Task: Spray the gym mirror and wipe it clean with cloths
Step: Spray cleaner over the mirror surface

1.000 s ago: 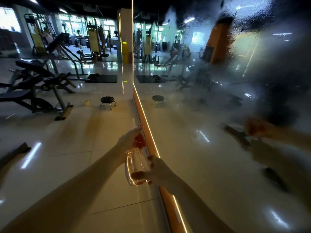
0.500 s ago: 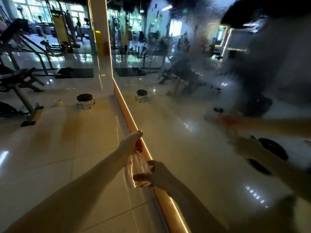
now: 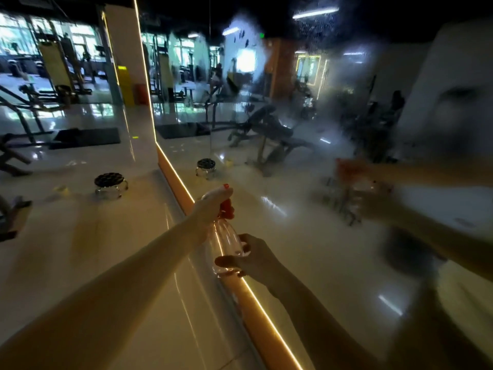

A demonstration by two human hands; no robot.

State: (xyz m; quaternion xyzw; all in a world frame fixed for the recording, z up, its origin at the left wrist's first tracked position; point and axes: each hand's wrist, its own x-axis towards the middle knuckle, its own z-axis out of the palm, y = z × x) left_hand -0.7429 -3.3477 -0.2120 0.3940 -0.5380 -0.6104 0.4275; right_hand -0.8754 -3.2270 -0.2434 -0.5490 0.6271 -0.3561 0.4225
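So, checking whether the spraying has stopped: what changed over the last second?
Nothing taken or let go. The view swung right along the mirror. The left hand still grips the spray bottle at its red top, the right hand still holds its base, and the mirror is still misted.

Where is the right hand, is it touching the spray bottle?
Touching. The head view shows the right hand curled round the bottom of the clear spray bottle, holding it with no gap.
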